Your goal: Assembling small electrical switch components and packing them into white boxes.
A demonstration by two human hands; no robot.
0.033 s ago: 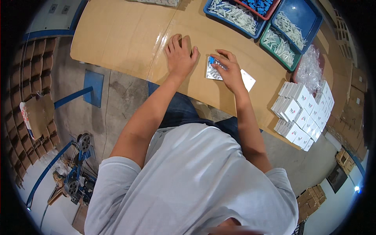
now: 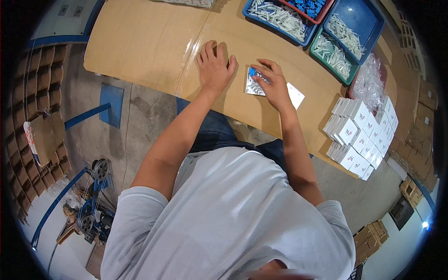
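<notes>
By the desk's near edge point(image 2: 140, 74), the left hand point(image 2: 215, 70) spreads, empty; the right hand point(image 2: 274, 85) half-curls its fingers over the small box point(image 2: 248, 88), grip unclear: light pressure suits.

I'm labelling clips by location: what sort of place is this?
Probably a small packing or assembly workshop: trays hold many small white and blue parts, white boxes are stacked at the right, and a machine with pulleys stands at the left.

A head-worn fisheye looks down past the close-by shirt point(image 2: 233, 205) to both hands point(image 2: 216, 67) and tabletop point(image 2: 144, 51).
</notes>
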